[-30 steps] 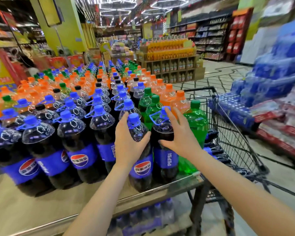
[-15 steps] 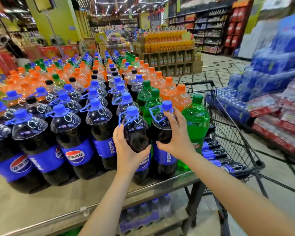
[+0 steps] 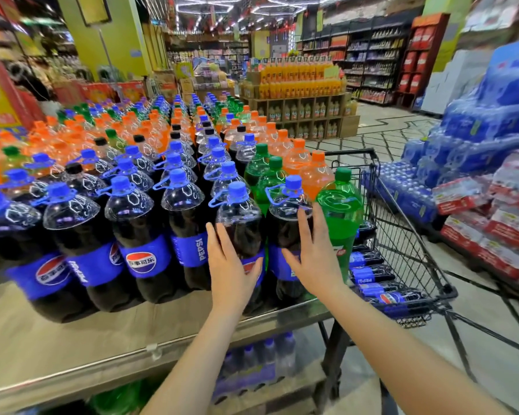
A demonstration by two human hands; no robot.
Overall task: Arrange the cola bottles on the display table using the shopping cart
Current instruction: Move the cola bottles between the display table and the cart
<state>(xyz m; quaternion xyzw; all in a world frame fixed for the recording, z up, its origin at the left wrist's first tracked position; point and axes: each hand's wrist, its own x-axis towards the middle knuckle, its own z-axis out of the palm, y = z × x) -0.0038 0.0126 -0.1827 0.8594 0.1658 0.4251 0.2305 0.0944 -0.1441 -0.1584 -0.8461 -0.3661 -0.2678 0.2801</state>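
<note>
Two tall cola bottles with blue caps and blue labels stand at the front right corner of the display table (image 3: 102,336). My left hand (image 3: 231,265) lies flat with straight fingers against the label of the left cola bottle (image 3: 237,223). The palm of my right hand (image 3: 315,253) presses on the right cola bottle (image 3: 285,217), fingers straight. Beside the table on the right stands the black wire shopping cart (image 3: 408,244). Several more cola bottles (image 3: 369,274) lie on their sides in it.
A green soda bottle (image 3: 339,211) stands at the table's corner, touching the right cola bottle. Rows of cola, orange and green bottles fill the table behind. Shrink-wrapped bottle packs (image 3: 477,163) are stacked right of the cart. More packs (image 3: 252,363) sit under the table.
Both hands have slid down from the bottles' shoulders to the labels, and the fingers have straightened out of their grip. The two bottles now stand on the table edge.
</note>
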